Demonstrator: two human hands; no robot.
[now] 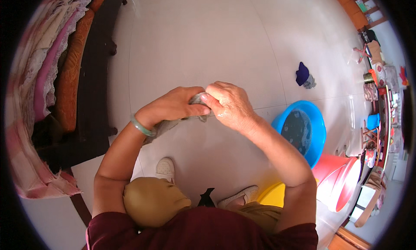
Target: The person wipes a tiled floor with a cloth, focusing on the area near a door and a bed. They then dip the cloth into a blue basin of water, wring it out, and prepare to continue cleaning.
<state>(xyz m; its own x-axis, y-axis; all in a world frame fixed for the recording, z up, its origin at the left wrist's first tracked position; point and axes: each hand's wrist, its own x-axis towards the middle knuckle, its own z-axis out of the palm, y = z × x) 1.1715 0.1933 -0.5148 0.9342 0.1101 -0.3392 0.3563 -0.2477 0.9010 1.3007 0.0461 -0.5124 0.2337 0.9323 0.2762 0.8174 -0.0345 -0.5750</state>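
Note:
A wet-looking grey cloth (164, 129) is bunched between my two hands above the floor, and part of it hangs below my left forearm. My left hand (177, 103), with a pale green bangle at the wrist, is closed around the cloth. Against it, my right hand (229, 103) pinches the same cloth with thumb and fingers; its skin looks wet. Most of the cloth inside the grip is hidden by the fingers. To the right of my right forearm, a blue basin (320, 135) holds cloudy, sudsy water (297, 130).
Right of my arm are a pink-red bucket (327, 180) and a yellow container (274, 194). A dark blue and grey cloth bundle (303, 75) lies on the tiles farther off. A dark wooden seat (93, 76) with lace covers stands left. Furniture lines the right.

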